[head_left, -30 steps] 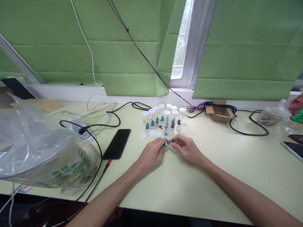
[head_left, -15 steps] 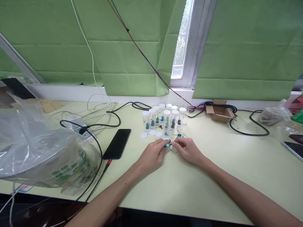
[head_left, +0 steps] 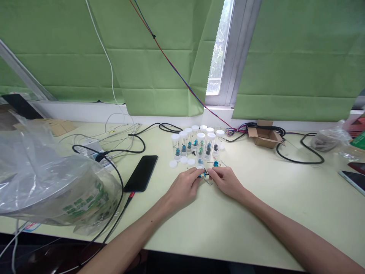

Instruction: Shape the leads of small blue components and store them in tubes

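Observation:
My left hand is closed in a pinch on a small blue part with a black section. From the other side, the fingertips of my right hand pinch the black end of the same part; its exact kind is too small to tell. Just below the fingers lies a thin bent metal rod. A second blue part rests behind my right hand, among thin metal pieces. Beyond both hands stand several clear tubes with white caps, holding blue, green or black parts. Loose white caps lie to their left.
A black phone with a cable lies on the table at left. Next to it, a large plastic bag covers a round container. Black cables and an open cardboard box are at the back right. Another phone sits at the right edge.
My right fingers have shifted slightly, showing more of the black end of the part. My left hand stays almost in place.

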`<state>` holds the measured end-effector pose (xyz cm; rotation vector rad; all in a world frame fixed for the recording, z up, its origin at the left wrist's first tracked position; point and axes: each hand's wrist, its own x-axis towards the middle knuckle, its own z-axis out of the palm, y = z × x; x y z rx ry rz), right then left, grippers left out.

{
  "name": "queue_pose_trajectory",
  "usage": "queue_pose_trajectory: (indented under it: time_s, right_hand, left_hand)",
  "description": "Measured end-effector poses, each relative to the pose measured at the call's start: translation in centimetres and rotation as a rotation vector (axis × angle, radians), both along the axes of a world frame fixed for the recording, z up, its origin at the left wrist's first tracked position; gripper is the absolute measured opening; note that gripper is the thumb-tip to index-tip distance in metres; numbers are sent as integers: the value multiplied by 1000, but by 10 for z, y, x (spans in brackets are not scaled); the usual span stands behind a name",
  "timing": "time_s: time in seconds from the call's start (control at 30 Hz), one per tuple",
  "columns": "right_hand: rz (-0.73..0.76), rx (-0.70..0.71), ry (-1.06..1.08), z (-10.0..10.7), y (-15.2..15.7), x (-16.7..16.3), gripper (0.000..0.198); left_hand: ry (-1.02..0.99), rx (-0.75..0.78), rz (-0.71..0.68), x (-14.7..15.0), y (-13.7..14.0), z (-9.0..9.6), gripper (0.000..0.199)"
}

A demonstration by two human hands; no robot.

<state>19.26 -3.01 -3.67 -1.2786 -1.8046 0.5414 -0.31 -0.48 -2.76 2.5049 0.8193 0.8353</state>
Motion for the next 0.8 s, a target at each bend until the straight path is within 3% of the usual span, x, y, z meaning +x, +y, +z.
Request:
queue_pose_trajectory:
  time_s: [0.1, 0.27, 0.57, 0.8]
  right_hand:
    - [-18, -5, 24, 1, -1, -1, 43]
    - [49, -18, 130, 3, -2, 1, 22]
    - [113, -34, 156, 2, -4, 2, 16]
    - [100, -59, 136, 6, -4, 1, 22]
  left_hand:
    - [-8, 24, 26, 0, 2, -1, 27]
    - [-32, 48, 65, 0, 4, -2, 23]
    - [-15, 50, 52, 0, 1, 0, 24]
    - [-5, 40, 26, 0, 1, 1, 26]
